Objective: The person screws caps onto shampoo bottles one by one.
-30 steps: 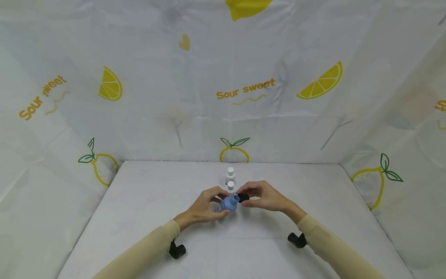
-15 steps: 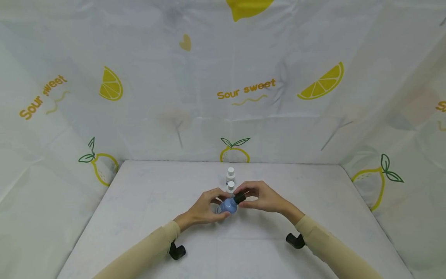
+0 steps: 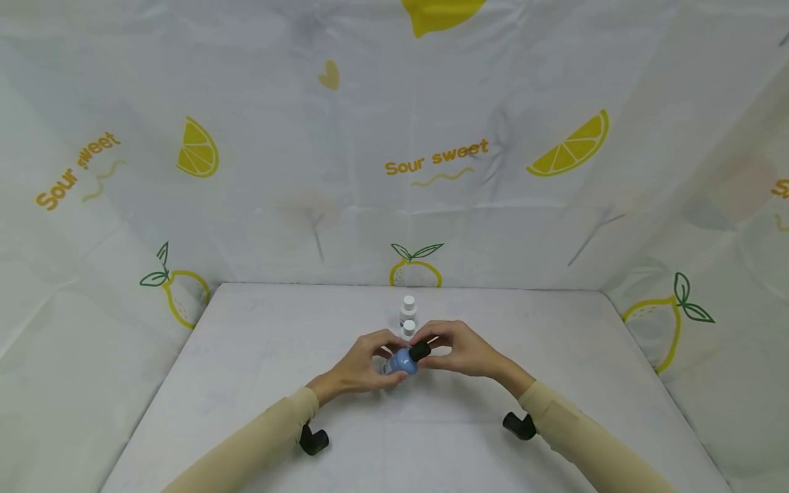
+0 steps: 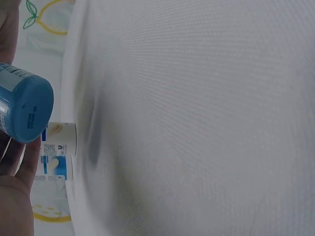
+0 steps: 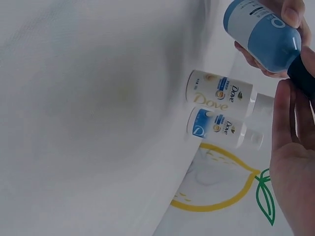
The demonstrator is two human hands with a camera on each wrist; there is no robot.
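Observation:
A blue bottle is tilted with its top toward the right, raised off the table. My left hand grips its body, thumb on the near side and fingers on the far side. A black cap sits on the bottle's neck, pinched between the thumb and fingers of my right hand. In the left wrist view the bottle's base faces the camera. The right wrist view shows the label and the dark cap at the neck; whether it is fully tight I cannot tell.
Two white Dove bottles with white caps stand behind the hands, the nearer one just beyond the blue bottle and the other farther back. A lemon-print sheet rises behind the white table. Black wrist cameras hang at both sleeves.
My right hand has brought the black cap leftward from beside the bottle's open mouth onto its neck. The left hand and blue bottle have stayed nearly in place.

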